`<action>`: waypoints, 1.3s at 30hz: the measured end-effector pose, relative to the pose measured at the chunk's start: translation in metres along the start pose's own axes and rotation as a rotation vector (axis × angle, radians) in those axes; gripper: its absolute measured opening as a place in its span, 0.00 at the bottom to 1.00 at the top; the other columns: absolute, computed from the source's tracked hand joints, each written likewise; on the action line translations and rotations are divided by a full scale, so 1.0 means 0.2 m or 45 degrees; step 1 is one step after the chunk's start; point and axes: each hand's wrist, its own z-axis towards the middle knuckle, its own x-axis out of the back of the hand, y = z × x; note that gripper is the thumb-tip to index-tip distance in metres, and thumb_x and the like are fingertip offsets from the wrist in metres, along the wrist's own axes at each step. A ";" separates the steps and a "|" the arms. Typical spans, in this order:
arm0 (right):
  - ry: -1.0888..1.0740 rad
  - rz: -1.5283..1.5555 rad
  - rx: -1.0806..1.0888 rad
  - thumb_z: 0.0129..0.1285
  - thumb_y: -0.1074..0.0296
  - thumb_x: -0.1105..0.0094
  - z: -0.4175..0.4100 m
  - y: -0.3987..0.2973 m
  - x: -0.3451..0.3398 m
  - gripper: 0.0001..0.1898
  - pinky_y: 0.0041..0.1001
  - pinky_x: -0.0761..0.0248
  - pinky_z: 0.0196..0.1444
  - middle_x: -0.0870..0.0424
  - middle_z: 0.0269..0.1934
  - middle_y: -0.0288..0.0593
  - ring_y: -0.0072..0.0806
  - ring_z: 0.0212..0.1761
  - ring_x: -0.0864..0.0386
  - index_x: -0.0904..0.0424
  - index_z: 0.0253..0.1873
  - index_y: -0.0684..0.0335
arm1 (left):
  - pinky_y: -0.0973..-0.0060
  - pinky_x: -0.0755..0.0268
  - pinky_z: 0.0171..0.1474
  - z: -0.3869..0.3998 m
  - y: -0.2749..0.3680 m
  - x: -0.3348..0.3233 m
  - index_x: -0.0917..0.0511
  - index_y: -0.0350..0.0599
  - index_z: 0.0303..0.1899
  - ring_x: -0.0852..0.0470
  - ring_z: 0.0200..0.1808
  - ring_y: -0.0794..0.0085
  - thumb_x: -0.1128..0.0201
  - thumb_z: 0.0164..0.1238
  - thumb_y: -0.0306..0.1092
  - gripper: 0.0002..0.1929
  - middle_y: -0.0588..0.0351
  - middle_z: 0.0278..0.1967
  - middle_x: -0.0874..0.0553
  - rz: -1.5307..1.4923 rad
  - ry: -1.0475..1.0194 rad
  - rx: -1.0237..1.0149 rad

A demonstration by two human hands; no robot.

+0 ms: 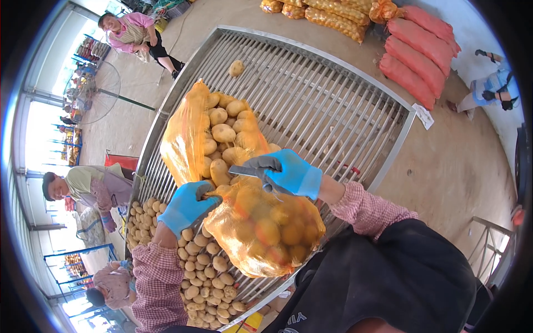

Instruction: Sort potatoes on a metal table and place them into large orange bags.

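Observation:
Wearing a blue and grey glove, my left hand (189, 206) pinches the gathered edge of an orange mesh bag (266, 233) full of potatoes, which lies nearest me on the metal roller table (316, 112). My right hand (287, 172), gloved alike, holds a flat, dark, blade-like tool (243, 171) that points left above the bags. Just beyond my hands, a second orange mesh bag (179, 137) lies torn or open, with potatoes (223, 133) showing in it. One loose potato (236, 68) rests on the bars farther off.
Loose potatoes (208, 279) cover the table's lower left part. Red sacks (416, 58) and filled orange mesh bags (333, 21) lie on the floor beyond. A person (129, 35) sits past the far left corner; another person (98, 187) stands at the left edge. A fan (93, 91) stands behind.

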 end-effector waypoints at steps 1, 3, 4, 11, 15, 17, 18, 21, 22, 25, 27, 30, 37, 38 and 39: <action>-0.003 -0.132 -0.046 0.72 0.79 0.50 0.02 -0.01 -0.01 0.19 0.24 0.25 0.32 0.14 0.34 0.39 0.20 0.27 0.21 0.18 0.64 0.70 | 0.65 0.24 0.35 0.00 0.01 -0.02 0.14 0.37 0.44 0.16 0.29 0.66 0.28 0.65 0.46 0.19 0.53 0.26 0.15 0.312 0.061 -0.078; -0.020 -0.280 -0.077 0.72 0.78 0.50 0.06 -0.02 -0.04 0.19 0.25 0.25 0.33 0.13 0.34 0.39 0.20 0.27 0.20 0.18 0.64 0.69 | 0.58 0.19 0.51 0.02 0.03 -0.05 0.11 0.45 0.51 0.10 0.46 0.50 0.28 0.59 0.54 0.25 0.46 0.42 0.08 0.712 0.109 -0.070; -0.022 -0.238 -0.112 0.73 0.78 0.49 0.07 -0.02 -0.05 0.18 0.26 0.24 0.33 0.13 0.35 0.40 0.22 0.28 0.19 0.18 0.64 0.69 | 0.58 0.19 0.51 0.03 0.03 -0.07 0.11 0.45 0.51 0.10 0.46 0.50 0.28 0.59 0.54 0.25 0.46 0.42 0.08 0.700 0.120 -0.079; -0.005 -0.695 -0.162 0.72 0.68 0.46 0.10 0.05 -0.19 0.16 0.38 0.21 0.39 0.11 0.35 0.51 0.38 0.31 0.14 0.14 0.59 0.59 | 0.65 0.17 0.46 0.01 -0.02 -0.14 0.10 0.43 0.45 0.10 0.39 0.54 0.23 0.57 0.53 0.23 0.49 0.38 0.08 0.747 0.287 -0.196; -0.064 -1.149 0.153 0.72 0.65 0.45 0.08 -0.02 -0.32 0.11 0.44 0.22 0.44 0.13 0.40 0.57 0.57 0.38 0.18 0.14 0.52 0.54 | 0.67 0.18 0.41 -0.04 -0.03 -0.11 0.10 0.43 0.43 0.10 0.34 0.59 0.22 0.59 0.46 0.17 0.49 0.35 0.09 0.561 0.247 -0.223; -0.160 -1.158 0.176 0.72 0.67 0.46 -0.07 -0.05 -0.28 0.13 0.42 0.21 0.42 0.12 0.37 0.55 0.51 0.35 0.16 0.14 0.55 0.54 | 0.68 0.20 0.37 -0.09 -0.05 -0.07 0.12 0.39 0.40 0.12 0.30 0.62 0.22 0.59 0.40 0.14 0.51 0.31 0.10 0.678 0.163 -0.372; -0.284 -1.108 0.107 0.71 0.69 0.47 -0.14 -0.08 -0.23 0.15 0.39 0.21 0.40 0.11 0.35 0.53 0.45 0.32 0.15 0.14 0.57 0.53 | 0.68 0.20 0.37 -0.11 -0.06 -0.04 0.12 0.39 0.40 0.12 0.30 0.62 0.22 0.59 0.40 0.14 0.51 0.31 0.10 0.703 0.188 -0.305; -0.059 -0.505 -0.217 0.71 0.74 0.50 -0.25 -0.08 -0.11 0.20 0.30 0.22 0.34 0.12 0.31 0.42 0.27 0.26 0.17 0.15 0.63 0.56 | 0.61 0.19 0.41 -0.14 -0.10 -0.05 0.13 0.39 0.43 0.15 0.30 0.57 0.28 0.64 0.41 0.14 0.53 0.28 0.13 0.206 -0.030 -0.080; -0.076 -0.516 -0.160 0.71 0.74 0.50 -0.23 -0.06 -0.10 0.20 0.30 0.22 0.34 0.12 0.31 0.42 0.27 0.26 0.17 0.15 0.63 0.56 | 0.61 0.19 0.41 -0.14 -0.11 -0.09 0.13 0.39 0.43 0.15 0.30 0.57 0.28 0.64 0.41 0.14 0.53 0.28 0.13 0.180 -0.021 -0.186; -0.060 -0.306 -0.033 0.72 0.74 0.49 -0.15 -0.02 -0.14 0.21 0.24 0.25 0.30 0.17 0.29 0.34 0.17 0.24 0.23 0.19 0.66 0.67 | 0.62 0.19 0.42 -0.14 -0.13 -0.18 0.15 0.39 0.52 0.13 0.34 0.58 0.29 0.67 0.42 0.19 0.49 0.34 0.12 0.387 0.272 -0.696; -0.044 -0.350 -0.079 0.72 0.74 0.49 -0.09 0.00 -0.20 0.21 0.24 0.25 0.30 0.18 0.29 0.36 0.18 0.24 0.22 0.19 0.66 0.67 | 0.60 0.20 0.45 -0.16 -0.15 -0.19 0.15 0.40 0.52 0.12 0.38 0.55 0.29 0.66 0.44 0.20 0.48 0.36 0.11 0.210 0.152 -0.269; -0.066 -0.469 -0.165 0.72 0.74 0.48 -0.04 0.00 -0.26 0.20 0.25 0.23 0.33 0.15 0.33 0.38 0.21 0.27 0.19 0.18 0.65 0.68 | 0.59 0.19 0.49 -0.17 -0.15 -0.20 0.14 0.41 0.53 0.11 0.42 0.53 0.28 0.63 0.52 0.25 0.47 0.40 0.09 0.203 0.132 -0.138; -0.140 -0.825 -0.138 0.70 0.68 0.48 0.00 0.08 -0.39 0.17 0.35 0.20 0.37 0.11 0.35 0.47 0.32 0.28 0.15 0.14 0.59 0.61 | 0.67 0.18 0.41 -0.16 -0.15 -0.30 0.11 0.39 0.47 0.10 0.35 0.62 0.22 0.58 0.48 0.23 0.46 0.35 0.10 0.615 0.286 -0.258; -0.159 -0.830 -0.094 0.70 0.68 0.48 -0.02 0.08 -0.40 0.17 0.35 0.20 0.37 0.11 0.35 0.47 0.32 0.28 0.15 0.14 0.59 0.61 | 0.69 0.19 0.41 -0.18 -0.17 -0.29 0.11 0.39 0.46 0.11 0.35 0.65 0.21 0.58 0.46 0.21 0.48 0.34 0.10 0.500 0.274 -0.249; -0.220 -1.135 0.141 0.69 0.68 0.48 -0.05 0.08 -0.41 0.18 0.35 0.20 0.38 0.11 0.36 0.48 0.33 0.28 0.15 0.14 0.59 0.59 | 0.71 0.20 0.41 -0.21 -0.19 -0.28 0.11 0.39 0.44 0.13 0.34 0.69 0.21 0.58 0.45 0.20 0.50 0.32 0.11 0.382 0.264 -0.239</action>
